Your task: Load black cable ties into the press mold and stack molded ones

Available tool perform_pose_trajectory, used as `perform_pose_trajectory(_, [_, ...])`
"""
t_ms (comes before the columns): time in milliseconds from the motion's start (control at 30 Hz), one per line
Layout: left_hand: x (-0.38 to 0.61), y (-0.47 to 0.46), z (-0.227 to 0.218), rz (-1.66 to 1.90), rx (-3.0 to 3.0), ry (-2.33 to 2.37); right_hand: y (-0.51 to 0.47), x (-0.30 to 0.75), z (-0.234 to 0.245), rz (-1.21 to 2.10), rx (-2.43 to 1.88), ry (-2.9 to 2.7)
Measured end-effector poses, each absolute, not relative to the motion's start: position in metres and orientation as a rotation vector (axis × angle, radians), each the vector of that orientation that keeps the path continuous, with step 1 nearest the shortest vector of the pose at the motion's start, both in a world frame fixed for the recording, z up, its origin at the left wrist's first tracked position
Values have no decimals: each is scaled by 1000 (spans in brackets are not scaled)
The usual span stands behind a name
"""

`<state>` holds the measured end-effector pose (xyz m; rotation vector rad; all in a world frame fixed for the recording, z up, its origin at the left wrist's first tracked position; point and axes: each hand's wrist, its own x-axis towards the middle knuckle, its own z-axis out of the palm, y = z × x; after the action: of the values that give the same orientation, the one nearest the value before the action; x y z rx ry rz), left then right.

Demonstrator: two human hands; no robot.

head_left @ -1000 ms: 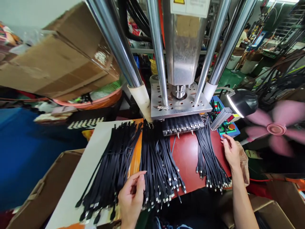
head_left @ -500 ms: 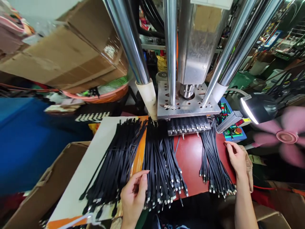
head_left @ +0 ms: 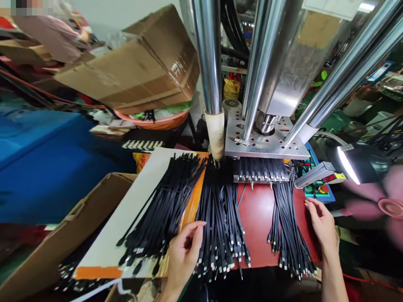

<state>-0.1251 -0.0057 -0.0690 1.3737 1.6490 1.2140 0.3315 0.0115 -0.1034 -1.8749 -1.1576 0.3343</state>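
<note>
- Left hand (head_left: 184, 256): loosely curled at the near edge of the bench, fingers bent, thumb and forefinger tips resting on the near ends of the middle cable bundle (head_left: 220, 222). Whether it actually pinches a single cable, cannot tell.
- Right hand (head_left: 323, 224): flat, fingers held together and extended, lying on the red bench mat (head_left: 256, 222) just right of the right cable bundle (head_left: 288, 228). Holds nothing.
- Cable stock: three fanned bundles of flat black cables with metal tips. Left cable bundle (head_left: 163, 214) lies on a white-and-orange card (head_left: 126, 218); the middle one straddles the card edge and the mat; the right one lies on the mat. Single cables too many and too overlapped to count.
- Press (head_left: 267, 138): perforated plate sits low over the fixture (head_left: 260, 174), where one row of cable ends is loaded. Four polished columns counted.
- Progress, as a judgement: one row is in the tooling under the plate; the three bundles lie outside it. Which are worked and which are waiting cannot be told from here.
- Surroundings: one open cardboard box (head_left: 63, 247) near left, one closed carton (head_left: 135, 75) far left, one lamp (head_left: 355, 161), one pink fan (head_left: 387, 205), one control panel (head_left: 317, 188) far right.
</note>
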Motion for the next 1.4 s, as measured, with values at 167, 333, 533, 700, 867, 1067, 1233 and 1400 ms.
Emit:
perform_pose_trajectory(167, [-123, -4, -67, 1171, 1409, 1612, 42, 296, -43, 410, -1756, -1530])
perform_pose_trajectory(333, [-121, -6, -65, 1175, 1412, 1610, 120, 247, 13, 304, -1529, -2083])
perform_pose_trajectory(533, [-119, -7, -66, 1171, 1405, 1608, 223, 220, 13, 54, -1603, -2187])
perform_pose_trajectory(700, [-118, -6, -66, 1190, 1443, 1606, 264, 195, 19, -95, -1599, -2161])
perform_pose_trajectory(867, [-118, -19, -68, 1407, 1504, 1612, 221, 186, 29, -195, -1523, -2107])
perform_pose_trajectory(1067, [-117, -11, -22, 1441, 1934, 1328, 76, 204, 68, -322, -1382, -1836])
perform_pose_trajectory(1233, [-100, 32, 18, 1277, 1776, 1084, 7, 206, 136, 29, -1310, -1918])
perform_pose_trajectory(1400, [-42, 8, -10, 602, 1192, 283, -15, 194, 132, 336, -1457, -1969])
